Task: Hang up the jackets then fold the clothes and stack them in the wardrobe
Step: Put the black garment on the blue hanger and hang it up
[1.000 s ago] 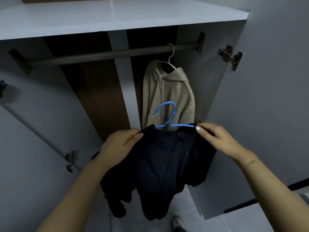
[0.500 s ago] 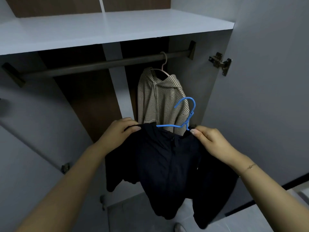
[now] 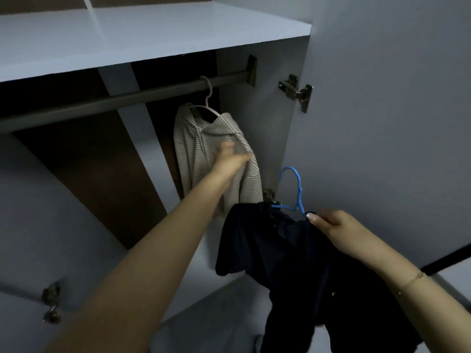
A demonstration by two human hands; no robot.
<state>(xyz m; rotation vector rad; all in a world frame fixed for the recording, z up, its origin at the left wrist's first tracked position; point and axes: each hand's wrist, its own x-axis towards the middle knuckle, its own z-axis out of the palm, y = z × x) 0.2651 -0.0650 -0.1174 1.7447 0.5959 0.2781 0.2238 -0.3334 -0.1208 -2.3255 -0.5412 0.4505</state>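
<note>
A dark navy jacket [image 3: 285,253] hangs on a blue hanger [image 3: 295,192], below and right of the rail. My right hand [image 3: 334,228] grips the jacket's shoulder and the hanger's right arm. My left hand [image 3: 229,157] reaches into the wardrobe and rests against the striped beige hoodie [image 3: 201,159], fingers curled on its fabric. The hoodie hangs on a pale hanger [image 3: 207,103] from the dark rail [image 3: 114,103], near the rail's right end.
A white shelf [image 3: 142,34] spans the wardrobe above the rail. The open right door [image 3: 387,110] with its metal hinge [image 3: 297,91] stands close beside the blue hanger. A white vertical divider [image 3: 137,138] runs behind the rail. The left door's hinge [image 3: 52,301] is low on the left.
My left hand let go of the dark jacket and went up to the striped hoodie. The jacket now hangs from my right hand alone and has shifted right and lower.
</note>
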